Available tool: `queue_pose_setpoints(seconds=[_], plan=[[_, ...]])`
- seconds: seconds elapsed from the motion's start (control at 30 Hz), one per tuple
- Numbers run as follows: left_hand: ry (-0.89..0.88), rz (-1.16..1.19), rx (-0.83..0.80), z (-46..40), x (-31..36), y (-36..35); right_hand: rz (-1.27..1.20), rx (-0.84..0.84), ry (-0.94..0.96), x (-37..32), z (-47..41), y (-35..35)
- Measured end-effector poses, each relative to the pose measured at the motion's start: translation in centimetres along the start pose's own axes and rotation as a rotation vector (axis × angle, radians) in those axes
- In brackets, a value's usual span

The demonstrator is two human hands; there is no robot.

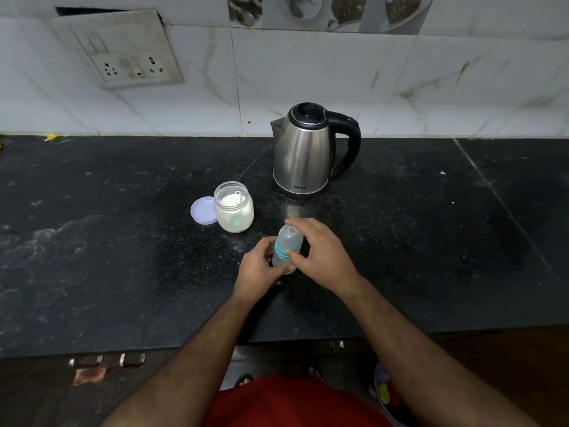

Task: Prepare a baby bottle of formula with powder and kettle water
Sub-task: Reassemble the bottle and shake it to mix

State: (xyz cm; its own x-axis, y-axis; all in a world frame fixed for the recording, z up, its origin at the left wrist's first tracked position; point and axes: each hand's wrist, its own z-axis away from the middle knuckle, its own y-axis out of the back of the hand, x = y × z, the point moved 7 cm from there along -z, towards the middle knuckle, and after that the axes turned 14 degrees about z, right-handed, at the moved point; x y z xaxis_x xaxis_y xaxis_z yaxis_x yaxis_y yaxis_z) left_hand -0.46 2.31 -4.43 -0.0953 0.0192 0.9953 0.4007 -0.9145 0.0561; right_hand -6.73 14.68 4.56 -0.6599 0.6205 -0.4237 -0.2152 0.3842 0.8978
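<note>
Holding the baby bottle low with the left hand, the right hand grips its cap; twist gently, keeping it straight up.

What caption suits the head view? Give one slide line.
Both hands grip a capped baby bottle near an open powder jar and steel kettle.

bottle base: hidden behind left hand
scoop: half buried in powder
kettle lettering: blurred

Head camera looks down, close over countertop.
</note>
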Motion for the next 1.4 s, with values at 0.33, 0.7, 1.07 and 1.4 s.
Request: queue_pose_setpoints(seconds=[0.33,0.7,1.07,1.4], plan=[[-0.024,0.047,-0.036,0.0,-0.2,0.6,0.061,0.027,0.014,-0.4,0.4,-0.3],[-0.023,0.08,-0.033,-0.2,-1.2,0.8,-0.005,0.126,0.03,0.0,0.3,-0.7],[-0.018,0.054,-0.03,-0.1,-1.1,0.8,0.119,0.051,-0.058,-0.5,0.0,-0.5],[-0.006,0.029,-0.087,0.4,-0.2,0.7,-0.159,-0.075,-0.293,1.4,0.2,-2.2]])
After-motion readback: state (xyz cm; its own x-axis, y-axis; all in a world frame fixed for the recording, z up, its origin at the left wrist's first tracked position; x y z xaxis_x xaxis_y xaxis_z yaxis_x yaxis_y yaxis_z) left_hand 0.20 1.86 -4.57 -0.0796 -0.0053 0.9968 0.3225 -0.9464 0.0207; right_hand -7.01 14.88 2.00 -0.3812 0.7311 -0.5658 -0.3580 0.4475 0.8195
